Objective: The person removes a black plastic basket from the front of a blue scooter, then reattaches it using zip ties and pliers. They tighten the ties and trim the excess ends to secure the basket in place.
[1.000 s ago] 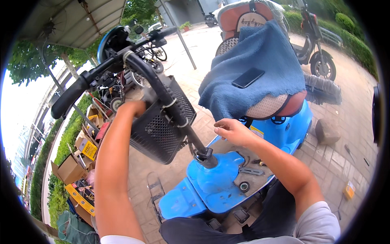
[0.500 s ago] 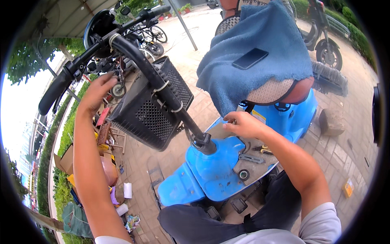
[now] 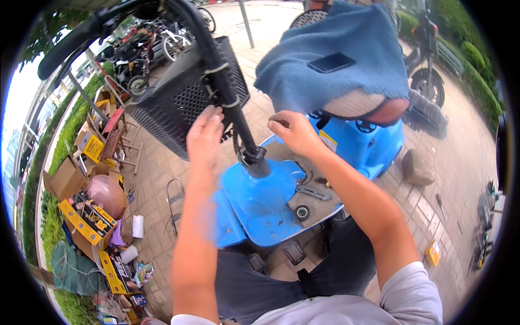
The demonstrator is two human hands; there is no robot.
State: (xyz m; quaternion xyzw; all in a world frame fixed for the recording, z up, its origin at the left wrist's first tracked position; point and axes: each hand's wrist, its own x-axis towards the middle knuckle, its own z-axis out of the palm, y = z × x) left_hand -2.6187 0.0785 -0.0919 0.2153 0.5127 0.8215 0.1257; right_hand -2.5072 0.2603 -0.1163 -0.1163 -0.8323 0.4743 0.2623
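My left hand [image 3: 205, 138] is raised beside the black steering column [image 3: 225, 92] of a blue electric scooter [image 3: 254, 189]. Its fingers stretch upward in front of the black mesh basket [image 3: 187, 95], and no object shows in them. Across the column, over the footboard, is my right hand [image 3: 295, 130], with thumb and fingers curled together; anything between them is too small or hidden to make out. On the footboard lie a slotted metal bracket [image 3: 314, 193] and a small round black part [image 3: 302, 212].
A blue towel [image 3: 292, 65] with a phone [image 3: 331, 63] on it covers the scooter seat. Cardboard boxes [image 3: 67, 179] and clutter line the left side. A stone block [image 3: 418, 167], a screwdriver [image 3: 441, 207] and a yellow packet [image 3: 433, 253] lie on the paving at right.
My left hand has come down and right from near the handlebar to the steering column. My right hand has shifted up and left, still curled. The view has tilted downward.
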